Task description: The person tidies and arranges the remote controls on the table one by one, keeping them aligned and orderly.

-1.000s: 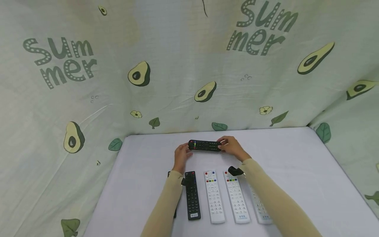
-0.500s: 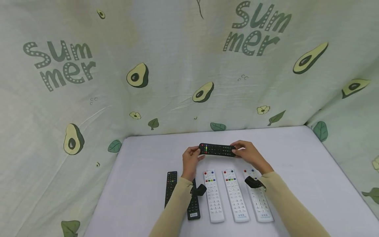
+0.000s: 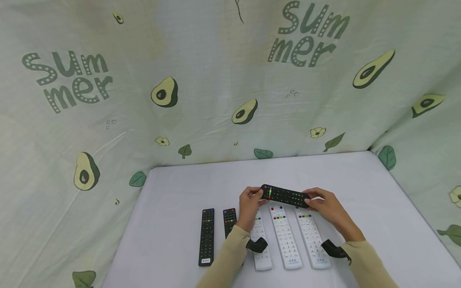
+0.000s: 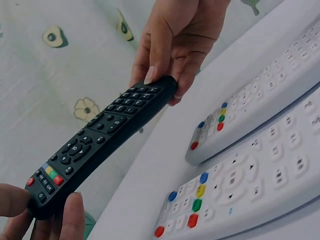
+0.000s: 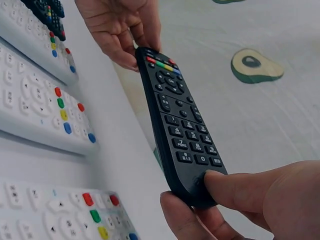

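Both hands hold a black remote control (image 3: pixel 285 195) sideways above the table, its buttons facing up. My left hand (image 3: pixel 250 205) pinches the end with the red power button and coloured keys. At the number-pad end, my right hand (image 3: pixel 327 205) grips it, thumb on top and fingers beneath, as the right wrist view shows. Beneath lies a row of remotes. Two are black, the left one (image 3: pixel 206 238) and another (image 3: pixel 229 219) partly behind the left forearm. Three are white: one (image 3: pixel 263 258) partly hidden by the left wrist, a middle one (image 3: pixel 286 240) and a right one (image 3: pixel 313 240).
The remotes lie side by side, long sides parallel, on a white-covered table (image 3: pixel 173 208). A pale curtain (image 3: pixel 205 80) printed with avocados and leaves hangs behind the table and at its sides. Dark straps with cameras sit on both wrists.
Both hands have carried the black remote rightward and toward the body, from the back of the table to over the white remotes. Its right end has tipped nearer. The leftmost black remote has come into full view.
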The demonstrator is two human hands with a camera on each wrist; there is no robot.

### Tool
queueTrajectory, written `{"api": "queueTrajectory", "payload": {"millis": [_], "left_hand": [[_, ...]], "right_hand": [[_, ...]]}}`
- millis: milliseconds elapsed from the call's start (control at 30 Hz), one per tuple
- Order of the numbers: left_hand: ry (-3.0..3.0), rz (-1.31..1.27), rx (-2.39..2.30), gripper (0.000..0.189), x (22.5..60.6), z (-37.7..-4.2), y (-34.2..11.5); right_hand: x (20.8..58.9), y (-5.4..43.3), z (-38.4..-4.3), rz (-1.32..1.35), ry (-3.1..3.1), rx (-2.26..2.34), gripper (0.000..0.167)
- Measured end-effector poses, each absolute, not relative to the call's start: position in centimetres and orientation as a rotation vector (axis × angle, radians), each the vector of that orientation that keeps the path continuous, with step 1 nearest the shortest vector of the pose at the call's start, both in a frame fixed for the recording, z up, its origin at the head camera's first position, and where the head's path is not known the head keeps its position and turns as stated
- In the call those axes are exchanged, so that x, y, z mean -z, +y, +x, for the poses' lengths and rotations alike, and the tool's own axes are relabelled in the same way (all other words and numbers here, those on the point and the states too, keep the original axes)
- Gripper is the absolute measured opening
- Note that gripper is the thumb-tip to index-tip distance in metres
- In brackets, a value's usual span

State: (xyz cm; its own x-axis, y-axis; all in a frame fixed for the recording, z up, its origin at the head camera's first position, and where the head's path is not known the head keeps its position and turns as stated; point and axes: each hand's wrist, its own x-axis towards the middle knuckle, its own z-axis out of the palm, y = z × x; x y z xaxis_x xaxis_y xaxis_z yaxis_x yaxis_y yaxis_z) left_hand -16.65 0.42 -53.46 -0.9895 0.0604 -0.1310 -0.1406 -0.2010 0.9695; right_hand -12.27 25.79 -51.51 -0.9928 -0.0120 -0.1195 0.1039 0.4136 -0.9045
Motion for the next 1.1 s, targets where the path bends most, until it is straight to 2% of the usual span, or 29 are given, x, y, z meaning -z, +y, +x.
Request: {"api": "queueTrajectory", "payload": {"millis": [600, 1100], "left_hand": [[1.704, -0.08, -2.316, 0.016, 53.9, -14.2, 6.5], [1.486, 0.116, -2.246, 0.041, 54.4, -13.0, 9.6]], "right_hand": [[53.5, 30.2, -5.8, 0.32, 2.451, 1.677, 0.047], [54.7, 31.9, -3.0, 0.332, 2.268, 1.625, 0.061]]}}
